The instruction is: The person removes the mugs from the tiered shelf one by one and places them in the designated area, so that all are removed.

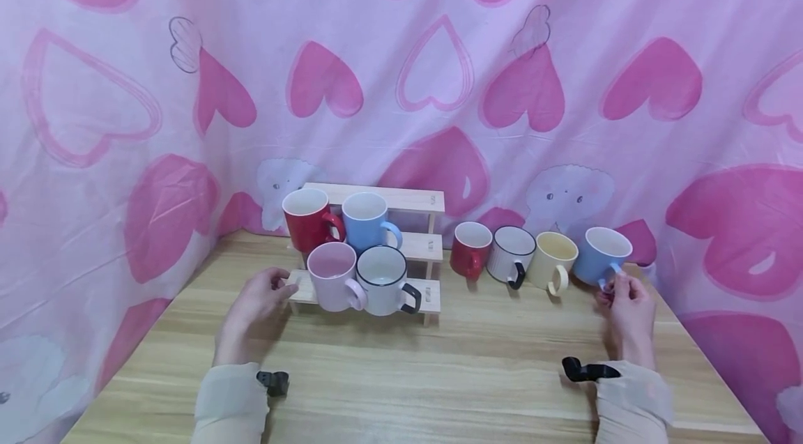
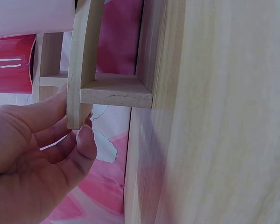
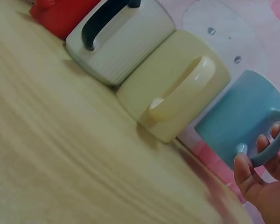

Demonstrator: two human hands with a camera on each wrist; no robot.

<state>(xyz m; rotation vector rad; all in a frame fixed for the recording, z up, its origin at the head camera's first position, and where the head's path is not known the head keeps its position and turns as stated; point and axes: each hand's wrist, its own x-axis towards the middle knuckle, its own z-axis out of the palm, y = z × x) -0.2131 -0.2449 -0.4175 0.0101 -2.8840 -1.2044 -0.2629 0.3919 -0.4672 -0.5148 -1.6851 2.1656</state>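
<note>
My left hand point(image 1: 260, 297) pinches the left end of the lowest board of a stepped wooden rack point(image 2: 74, 107), thumb and fingers on opposite faces. On the rack stand a red mug point(image 1: 305, 224), a light blue mug point(image 1: 365, 224), a pink mug point(image 1: 331, 280) and a white mug with a black rim point(image 1: 379, 284). At the right, my right hand point(image 1: 630, 308) holds another light blue mug point(image 3: 247, 119) by its handle. Pink cloth shows between that mug's base and the tabletop in the right wrist view, so it appears slightly raised.
Left of the held mug, a cream mug point(image 1: 552, 259), a white mug with a black handle point(image 1: 511, 256) and a red mug point(image 1: 470, 249) stand in a row on the wooden table point(image 1: 477, 374). Behind hangs a pink heart-patterned cloth point(image 1: 383, 47).
</note>
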